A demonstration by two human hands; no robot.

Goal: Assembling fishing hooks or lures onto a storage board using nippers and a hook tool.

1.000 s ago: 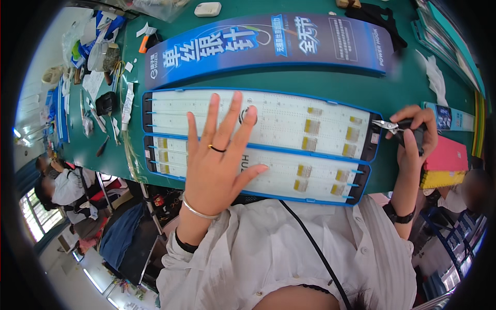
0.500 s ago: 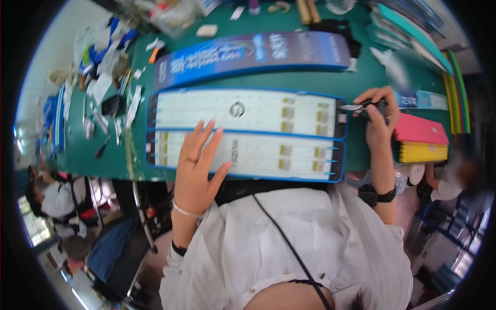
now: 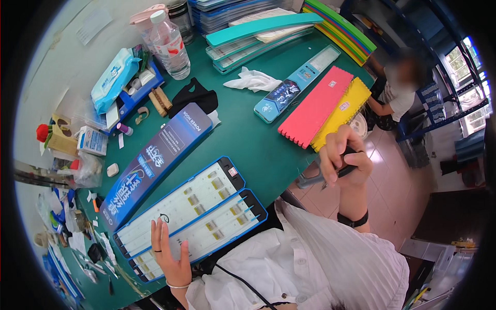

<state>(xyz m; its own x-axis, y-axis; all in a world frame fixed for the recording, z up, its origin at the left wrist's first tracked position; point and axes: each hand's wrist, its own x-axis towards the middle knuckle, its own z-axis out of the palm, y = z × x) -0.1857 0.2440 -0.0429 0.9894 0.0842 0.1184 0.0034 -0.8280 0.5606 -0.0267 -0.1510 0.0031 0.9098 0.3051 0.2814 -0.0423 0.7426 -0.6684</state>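
Observation:
My left hand (image 3: 173,257) rests with fingers spread on the near edge of an open, flat case (image 3: 209,206). The case has blue rims, black ends and two pale panels, with short rows of olive-tinted pieces set on them. My right hand (image 3: 345,155) is raised past the table's right edge, fingers curled round dark-handled snips (image 3: 346,169). The snips' metal tips showed more plainly a moment ago; the hand covers much of them now. Beyond the case lies a long blue-and-grey printed cover (image 3: 160,160).
Pink (image 3: 315,101) and yellow foam boards (image 3: 343,111) lie at the table's right edge, near my right hand. A turquoise case (image 3: 297,85), a crumpled tissue (image 3: 252,80) and a water bottle (image 3: 173,51) sit farther back. Scraps clutter the left. Another person (image 3: 400,98) is at far right.
The view has swung to the right, so the case now appears lower left and slanted. My right hand has moved with the snips from the case's right end out past the table edge.

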